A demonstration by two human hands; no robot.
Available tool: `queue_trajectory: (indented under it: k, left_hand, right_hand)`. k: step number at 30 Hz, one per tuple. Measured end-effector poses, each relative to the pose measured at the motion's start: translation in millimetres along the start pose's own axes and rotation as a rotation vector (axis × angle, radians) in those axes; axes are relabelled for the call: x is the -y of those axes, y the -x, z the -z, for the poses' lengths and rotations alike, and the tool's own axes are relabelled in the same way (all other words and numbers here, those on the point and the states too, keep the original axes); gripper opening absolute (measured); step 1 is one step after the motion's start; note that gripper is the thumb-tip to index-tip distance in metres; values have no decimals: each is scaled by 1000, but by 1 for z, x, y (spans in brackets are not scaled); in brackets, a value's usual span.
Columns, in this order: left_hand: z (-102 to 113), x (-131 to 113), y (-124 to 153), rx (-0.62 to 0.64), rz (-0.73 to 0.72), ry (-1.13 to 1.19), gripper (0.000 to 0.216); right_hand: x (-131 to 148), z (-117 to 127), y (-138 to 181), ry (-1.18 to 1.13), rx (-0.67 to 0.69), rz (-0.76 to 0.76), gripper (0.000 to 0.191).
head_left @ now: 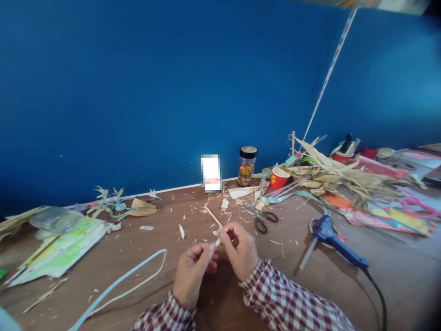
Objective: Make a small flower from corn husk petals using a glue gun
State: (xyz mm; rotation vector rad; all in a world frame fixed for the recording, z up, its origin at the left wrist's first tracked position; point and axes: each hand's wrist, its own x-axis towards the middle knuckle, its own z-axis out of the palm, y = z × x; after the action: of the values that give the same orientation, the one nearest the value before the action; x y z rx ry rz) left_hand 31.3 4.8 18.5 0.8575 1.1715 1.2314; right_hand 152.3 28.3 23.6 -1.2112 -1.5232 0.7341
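Near the table's front middle, my right hand pinches a thin pale stick that points up and to the left. A small cream piece of husk sits at the stick's lower end, between both hands. My left hand is closed, with thumb and finger pinching the lower edge of that husk piece. Just beyond my hands lie black-handled scissors, their blades among husk scraps. To the right rests a blue glue gun with a clear glue stick in its back.
A lidded jar and a red paper cup stand near the blue wall. Dried corn husks heap at the right. Husk flowers and a green-white sheet lie left. A pale blue cable loops at front left.
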Motion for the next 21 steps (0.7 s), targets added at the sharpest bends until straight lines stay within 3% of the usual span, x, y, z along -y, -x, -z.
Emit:
queue_trajectory:
  k: [7, 11, 17, 21]
  left_hand:
    - [1, 0, 0, 5, 25, 24, 26]
    - [0, 1, -1, -7, 43, 55, 23]
    - [2, 4, -4, 21, 10, 95, 17]
    - [4, 7, -5, 16, -44, 82, 15]
  right_hand:
    - [0, 0, 2, 109, 6, 63, 13]
    - [-1, -1, 1, 50, 2, 38, 11]
    - [-7, -6, -4, -315, 111, -218, 17]
    - [-10, -9, -4, -414, 196, -336, 20]
